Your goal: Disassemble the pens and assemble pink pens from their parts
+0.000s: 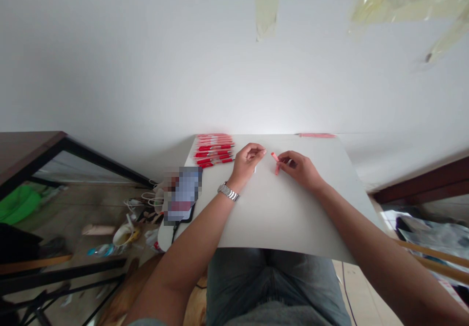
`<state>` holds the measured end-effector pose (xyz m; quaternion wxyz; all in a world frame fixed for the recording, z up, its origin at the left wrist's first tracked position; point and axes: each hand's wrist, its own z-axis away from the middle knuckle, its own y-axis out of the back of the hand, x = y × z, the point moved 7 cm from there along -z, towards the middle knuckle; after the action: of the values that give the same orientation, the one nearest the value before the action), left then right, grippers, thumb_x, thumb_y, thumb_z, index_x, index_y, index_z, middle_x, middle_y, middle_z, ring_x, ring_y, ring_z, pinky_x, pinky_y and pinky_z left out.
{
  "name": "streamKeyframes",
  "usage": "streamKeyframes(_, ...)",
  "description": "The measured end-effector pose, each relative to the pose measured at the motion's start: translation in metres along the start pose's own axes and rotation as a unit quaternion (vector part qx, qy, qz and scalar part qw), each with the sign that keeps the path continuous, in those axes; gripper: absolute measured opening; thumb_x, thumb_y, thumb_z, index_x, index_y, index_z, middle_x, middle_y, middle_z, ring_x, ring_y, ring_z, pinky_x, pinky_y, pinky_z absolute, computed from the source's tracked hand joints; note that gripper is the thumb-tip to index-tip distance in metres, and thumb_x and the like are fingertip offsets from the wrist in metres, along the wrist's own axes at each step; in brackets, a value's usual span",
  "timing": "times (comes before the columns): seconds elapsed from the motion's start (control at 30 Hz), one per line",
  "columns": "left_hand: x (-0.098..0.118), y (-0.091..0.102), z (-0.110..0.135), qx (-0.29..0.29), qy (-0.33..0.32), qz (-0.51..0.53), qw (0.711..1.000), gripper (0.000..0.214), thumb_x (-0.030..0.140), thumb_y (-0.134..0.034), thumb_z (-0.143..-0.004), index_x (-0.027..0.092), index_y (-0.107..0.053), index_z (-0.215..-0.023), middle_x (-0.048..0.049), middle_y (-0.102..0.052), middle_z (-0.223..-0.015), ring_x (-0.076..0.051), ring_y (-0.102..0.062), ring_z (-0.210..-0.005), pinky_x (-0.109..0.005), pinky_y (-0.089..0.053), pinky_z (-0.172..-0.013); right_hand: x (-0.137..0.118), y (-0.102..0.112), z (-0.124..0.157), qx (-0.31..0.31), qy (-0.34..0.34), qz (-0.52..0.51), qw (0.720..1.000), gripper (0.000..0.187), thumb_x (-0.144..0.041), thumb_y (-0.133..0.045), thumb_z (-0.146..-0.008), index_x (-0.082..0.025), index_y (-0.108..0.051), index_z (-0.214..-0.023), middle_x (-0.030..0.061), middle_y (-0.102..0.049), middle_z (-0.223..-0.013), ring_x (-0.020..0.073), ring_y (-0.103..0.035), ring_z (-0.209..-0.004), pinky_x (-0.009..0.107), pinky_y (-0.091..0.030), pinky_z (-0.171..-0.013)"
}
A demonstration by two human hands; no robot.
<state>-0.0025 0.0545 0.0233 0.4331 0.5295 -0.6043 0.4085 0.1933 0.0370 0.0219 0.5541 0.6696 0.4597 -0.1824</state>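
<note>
My left hand (250, 161), with a metal watch (228, 192) on its wrist, is just above the table, its thumb and fingertips drawn together. What it pinches, if anything, is too small to make out. A small white piece (255, 169) shows beneath it. A short way to the right, my right hand (296, 167) pinches a short pinkish-red tube-like piece (274, 157) between thumb and fingers. Part of that piece is hidden by the fingertips. Nearest to my left hand lies a row of several red pens (214, 154) at the table's far left corner.
The white table (278, 218) meets the wall at its far edge. A pinkish, slender bundle (317, 135) lies along that edge on the right. A phone (183, 194) with a cable is at the left edge. A dark-framed table (32, 150) stands further left.
</note>
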Motion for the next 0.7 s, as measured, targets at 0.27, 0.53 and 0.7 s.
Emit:
streamKeyframes(0.27,-0.004,-0.003,0.002,-0.020,0.003,-0.023,1.000,0.028,0.043,-0.077,-0.088,0.019,-0.070,-0.099,-0.0058,-0.074,-0.100,-0.016,-0.069,-0.091,-0.026,-0.054,-0.081,0.001,-0.001,0.000,-0.002,0.005,0.002,1.000,0.016,-0.036,-0.065,-0.094,-0.023,-0.072,-0.098,0.0034,-0.071,-0.090,0.0163,-0.063,-0.075,0.030,-0.050,-0.070)
streamKeyframes(0.53,0.002,-0.001,0.000,-0.007,-0.016,-0.021,1.000,0.024,0.040,-0.075,-0.090,0.019,-0.067,-0.098,-0.0056,-0.073,-0.100,-0.016,-0.070,-0.094,-0.028,-0.055,-0.087,0.002,-0.001,0.000,0.002,0.007,0.008,1.000,0.018,-0.039,-0.065,-0.093,-0.023,-0.072,-0.098,0.0045,-0.071,-0.090,0.0175,-0.063,-0.075,0.031,-0.051,-0.070)
streamKeyframes(0.7,0.003,0.010,-0.003,0.029,-0.042,-0.059,0.997,0.018,0.036,-0.070,-0.093,0.020,-0.063,-0.098,-0.0042,-0.070,-0.099,-0.016,-0.070,-0.097,-0.029,-0.054,-0.089,0.002,-0.001,0.000,0.001,0.001,0.004,1.000,0.018,-0.039,-0.065,-0.094,-0.023,-0.072,-0.097,0.0035,-0.070,-0.089,0.0161,-0.062,-0.073,0.030,-0.050,-0.068)
